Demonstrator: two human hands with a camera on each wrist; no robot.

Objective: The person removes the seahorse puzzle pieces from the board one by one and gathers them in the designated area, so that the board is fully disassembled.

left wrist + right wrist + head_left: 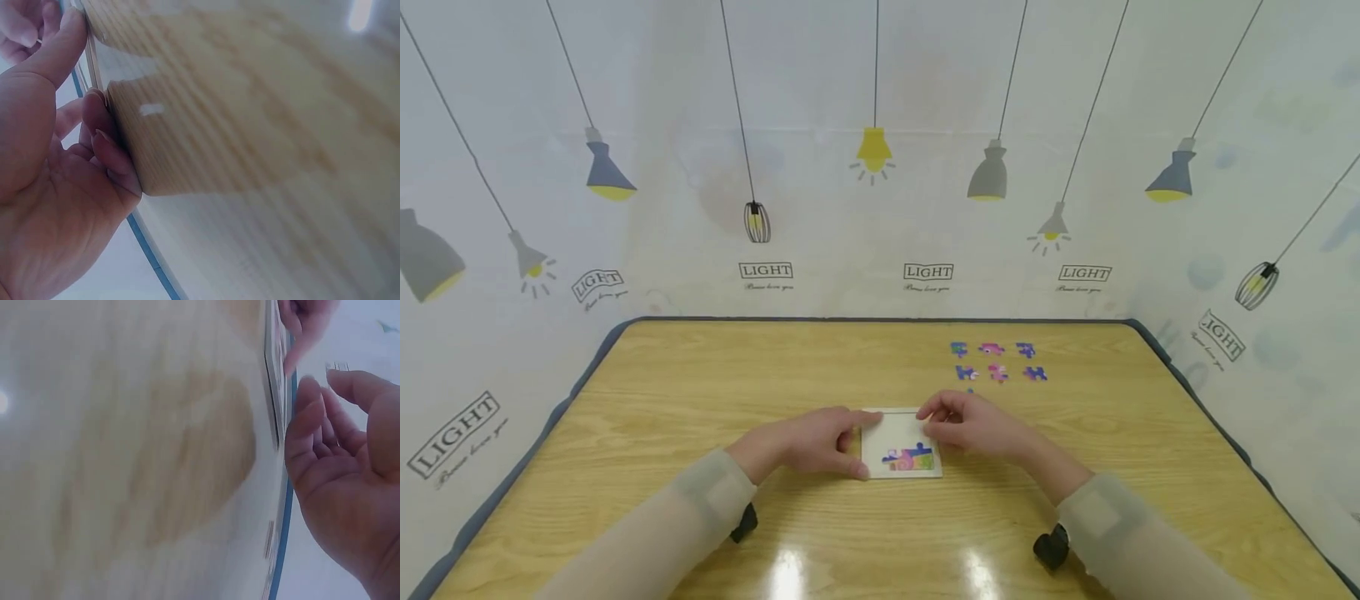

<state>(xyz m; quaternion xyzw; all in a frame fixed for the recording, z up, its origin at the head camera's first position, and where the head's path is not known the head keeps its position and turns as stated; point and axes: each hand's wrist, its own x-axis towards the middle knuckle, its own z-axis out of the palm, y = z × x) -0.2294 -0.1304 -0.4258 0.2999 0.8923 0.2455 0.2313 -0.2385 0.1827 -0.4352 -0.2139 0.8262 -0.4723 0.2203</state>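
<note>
A square white puzzle board (pixel 895 429) lies on the table between both hands. Joined jigsaw pieces (pixel 913 458), pink, blue and green, fill part of its lower right. My left hand (pixel 820 442) spans the board's left side, with the index finger on the upper left corner and the thumb at the lower left one. My right hand (pixel 973 423) is at the upper right edge, its index fingertip and thumb apart over the board. Nothing shows between them. In the right wrist view the board (pixel 274 369) appears edge-on beside the right hand (pixel 344 450).
Several loose jigsaw pieces (pixel 997 372) lie in rows at the back right of the wooden table (pixel 760 358). One more, a blue piece (pixel 970 391), peeks out just behind the right hand. A pale curtain (pixel 820 250) printed with lamps encloses the table's back and sides.
</note>
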